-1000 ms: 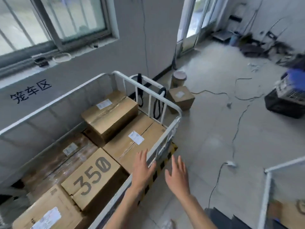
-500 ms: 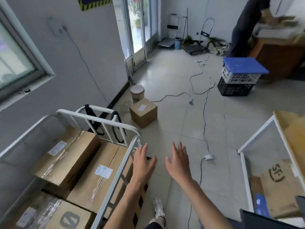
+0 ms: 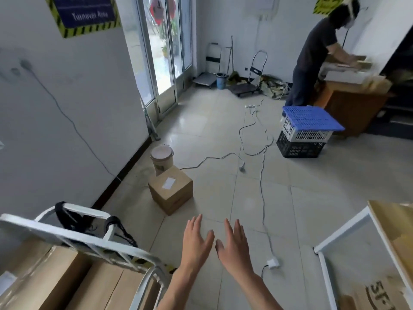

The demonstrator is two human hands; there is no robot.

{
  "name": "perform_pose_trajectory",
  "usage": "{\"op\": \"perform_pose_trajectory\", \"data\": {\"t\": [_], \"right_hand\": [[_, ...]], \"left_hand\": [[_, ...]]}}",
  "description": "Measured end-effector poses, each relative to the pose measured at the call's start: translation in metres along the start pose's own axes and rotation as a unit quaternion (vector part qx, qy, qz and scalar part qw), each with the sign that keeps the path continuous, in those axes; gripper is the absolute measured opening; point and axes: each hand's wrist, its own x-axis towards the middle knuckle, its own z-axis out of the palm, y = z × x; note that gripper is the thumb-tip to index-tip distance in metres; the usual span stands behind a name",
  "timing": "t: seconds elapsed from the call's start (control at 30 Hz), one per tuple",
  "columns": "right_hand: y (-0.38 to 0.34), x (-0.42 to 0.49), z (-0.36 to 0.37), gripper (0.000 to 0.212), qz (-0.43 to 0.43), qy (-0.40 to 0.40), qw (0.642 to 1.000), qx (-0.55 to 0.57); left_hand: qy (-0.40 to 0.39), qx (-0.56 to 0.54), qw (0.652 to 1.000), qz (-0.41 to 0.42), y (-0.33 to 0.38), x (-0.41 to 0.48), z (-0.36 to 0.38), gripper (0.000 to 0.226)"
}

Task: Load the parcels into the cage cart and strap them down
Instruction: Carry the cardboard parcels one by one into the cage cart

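Since the earlier frames our view has lifted from the cage cart (image 3: 73,237) towards the room, and both hands have moved off its white rail to hang over the floor tiles. The cart now fills only the lower left corner. Brown parcels (image 3: 44,276) lie inside it, packed side by side below the rail. Two black straps (image 3: 67,217) are looped round the bars at the cart's far end.

Our left hand (image 3: 196,245) and right hand (image 3: 232,247) reach forward, palms down, close together with thumbs nearly touching. The fingers of both are straight and slightly spread, and they hold nothing.

Ahead of our hands a small parcel (image 3: 171,190) with a white label stands on the floor, near the wall. Just behind it is a lidded tub (image 3: 162,159). White cables (image 3: 263,175) trail across the tiles. Further right, a white crate with a blue lid is stacked on a black one; we point at these crates (image 3: 306,128). The white frame of a second cart (image 3: 335,233) shows at the lower right, with cardboard in it. At the far right a person (image 3: 312,54) in dark clothes bends over a desk. A glass door (image 3: 165,52) stands at the back left.
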Motion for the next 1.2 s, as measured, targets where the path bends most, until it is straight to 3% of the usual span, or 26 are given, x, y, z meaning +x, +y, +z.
{"op": "perform_pose_trajectory", "data": {"t": [0.3,0.5,0.87,1.2], "right_hand": [[-0.039,0.135,0.005,0.066,-0.005,-0.04,0.997,0.058],[-0.051,0.259,0.023,0.068,-0.034,-0.098,0.994,0.021],[-0.15,0.456,0.043,0.068,-0.179,-0.205,0.962,0.006],[-0.178,0.608,0.108,0.067,-0.137,-0.296,0.944,-0.044]], "left_hand": [[0.001,0.01,0.999,-0.047,0.0,0.128,-0.01,0.066],[0.019,0.015,0.993,-0.116,-0.016,0.237,-0.004,0.067],[0.128,-0.011,0.96,-0.248,-0.036,0.391,-0.065,0.067],[0.138,-0.083,0.924,-0.348,-0.117,0.541,-0.059,0.065]]}}
